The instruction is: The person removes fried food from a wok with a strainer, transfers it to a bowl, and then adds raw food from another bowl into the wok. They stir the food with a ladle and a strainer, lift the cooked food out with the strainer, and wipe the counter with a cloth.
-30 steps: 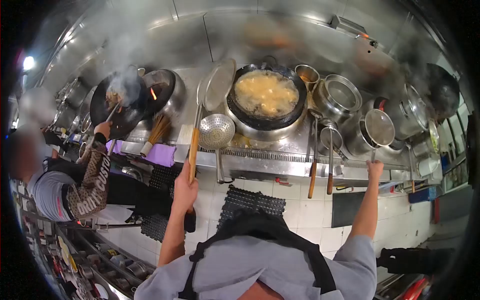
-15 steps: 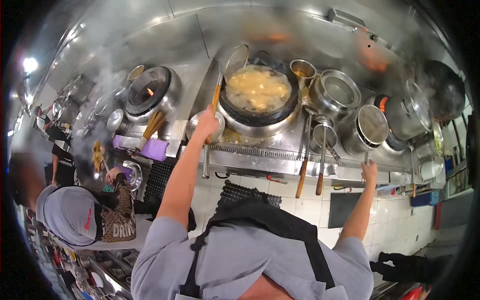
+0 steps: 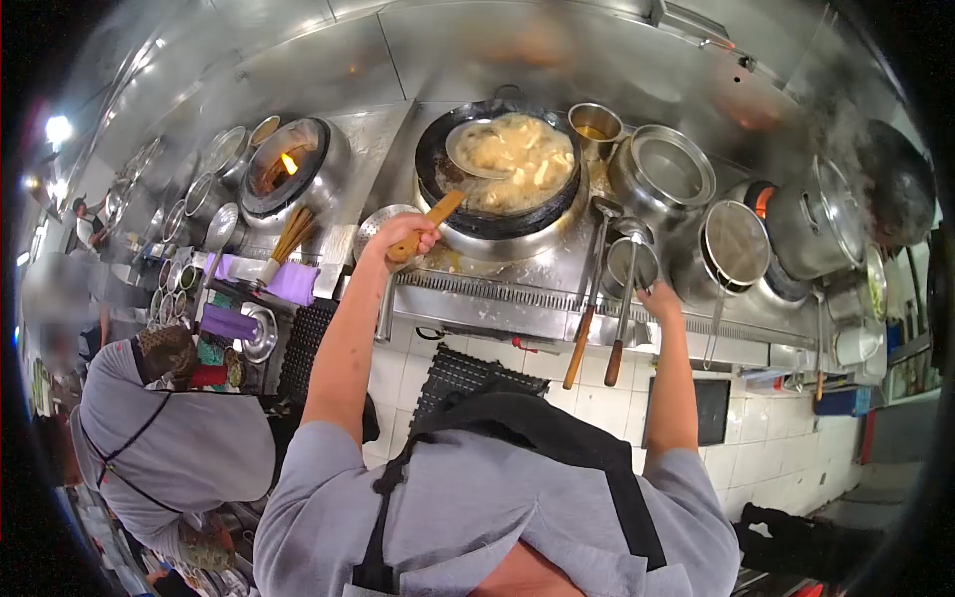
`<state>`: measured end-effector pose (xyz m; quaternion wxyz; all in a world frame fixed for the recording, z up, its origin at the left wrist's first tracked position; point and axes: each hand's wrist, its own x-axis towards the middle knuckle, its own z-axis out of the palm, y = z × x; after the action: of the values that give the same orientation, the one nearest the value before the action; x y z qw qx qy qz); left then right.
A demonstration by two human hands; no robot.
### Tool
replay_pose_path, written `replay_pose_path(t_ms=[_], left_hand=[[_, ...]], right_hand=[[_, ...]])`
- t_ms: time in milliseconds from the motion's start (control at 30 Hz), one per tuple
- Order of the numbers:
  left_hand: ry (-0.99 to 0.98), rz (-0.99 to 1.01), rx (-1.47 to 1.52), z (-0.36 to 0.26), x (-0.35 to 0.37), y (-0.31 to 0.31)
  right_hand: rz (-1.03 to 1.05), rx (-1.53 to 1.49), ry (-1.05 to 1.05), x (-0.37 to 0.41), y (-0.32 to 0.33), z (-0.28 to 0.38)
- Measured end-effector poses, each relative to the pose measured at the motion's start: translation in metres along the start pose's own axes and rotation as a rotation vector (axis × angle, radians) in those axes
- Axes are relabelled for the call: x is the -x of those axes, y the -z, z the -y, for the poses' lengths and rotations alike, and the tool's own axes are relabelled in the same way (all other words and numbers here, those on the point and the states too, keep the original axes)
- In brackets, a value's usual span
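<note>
My left hand point(image 3: 401, 237) is closed round the wooden handle point(image 3: 440, 211) of a strainer. The strainer's head lies in the wok point(image 3: 430, 159), partly hidden by foam. Pale pieces of food point(image 3: 527, 159) float in the bubbling oil there. Out to the right, my right hand point(image 3: 657, 298) is at the rim of a small metal pot point(image 3: 631, 267), with its fingers curled in. What they grip, if anything, I cannot make out. Just left of it, two long-handled ladles point(image 3: 627, 313) lean across the counter edge, their wooden ends over the floor.
A perforated skimmer point(image 3: 383, 224) lies beneath my left wrist. Right of the wok stand a pot of brown liquid point(image 3: 595, 127), a lidded pot point(image 3: 676, 164) and a pot holding a mesh strainer point(image 3: 736, 244). A flame burns in the left burner point(image 3: 286, 169). A co-worker point(image 3: 189, 428) bends at the left.
The strainer in my left hand has gone down from above the wok into the oil. My right hand has let go of the mesh strainer's handle and moved left to the small pot.
</note>
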<state>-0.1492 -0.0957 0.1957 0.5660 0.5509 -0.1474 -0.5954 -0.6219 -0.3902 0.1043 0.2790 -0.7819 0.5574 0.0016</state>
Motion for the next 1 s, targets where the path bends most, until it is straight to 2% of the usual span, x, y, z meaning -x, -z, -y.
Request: replay_pose_path(t_ms=[100,133,200,300,367,467,567,633,700,733,767,800,833,900,1000], left_hand=[[0.014,0.141,0.21,0.015,-0.01,0.013],[0.023,0.172,0.295,0.015,-0.003,0.009],[-0.031,0.173,0.306,0.019,0.01,0.002],[-0.122,0.152,0.212,0.026,0.019,0.01],[-0.186,0.119,0.101,0.023,0.031,0.007],[-0.211,0.097,0.0,0.02,0.052,0.011],[-0.249,0.065,-0.066,0.018,0.07,0.02],[-0.257,0.057,-0.074,0.019,0.084,0.022],[-0.267,0.007,-0.085,0.021,0.097,0.018],[-0.282,-0.012,-0.099,0.022,0.103,0.014],[-0.302,-0.03,-0.113,0.02,0.109,0.011],[-0.323,-0.018,-0.128,0.021,0.114,0.01],[-0.326,-0.01,-0.112,0.022,0.122,0.007],[-0.337,0.005,-0.081,0.02,0.134,0.0],[-0.329,0.003,-0.089,0.022,0.124,-0.002]], right_hand=[[0.176,-0.196,-0.232,-0.001,-0.007,0.004],[0.203,-0.247,-0.187,-0.009,-0.02,-0.011],[0.038,-0.02,-0.07,-0.028,-0.035,-0.045],[-0.179,0.229,0.029,-0.001,-0.011,-0.044],[-0.21,0.228,-0.031,0.027,0.005,-0.03],[-0.163,0.263,0.058,0.048,0.015,-0.052],[-0.368,0.152,0.209,0.064,0.051,-0.048],[-0.229,0.056,0.247,0.068,0.089,0.031],[-0.209,0.103,0.39,0.066,0.105,0.13],[-0.321,-0.009,0.514,0.027,0.082,0.143],[-0.184,-0.116,0.578,0.043,0.093,0.208],[-0.138,-0.12,0.646,0.003,0.075,0.228],[0.051,-0.205,0.527,-0.005,0.071,0.263],[-0.002,-0.19,0.478,-0.067,0.025,0.295],[-0.145,-0.043,0.57,-0.068,-0.003,0.335]])
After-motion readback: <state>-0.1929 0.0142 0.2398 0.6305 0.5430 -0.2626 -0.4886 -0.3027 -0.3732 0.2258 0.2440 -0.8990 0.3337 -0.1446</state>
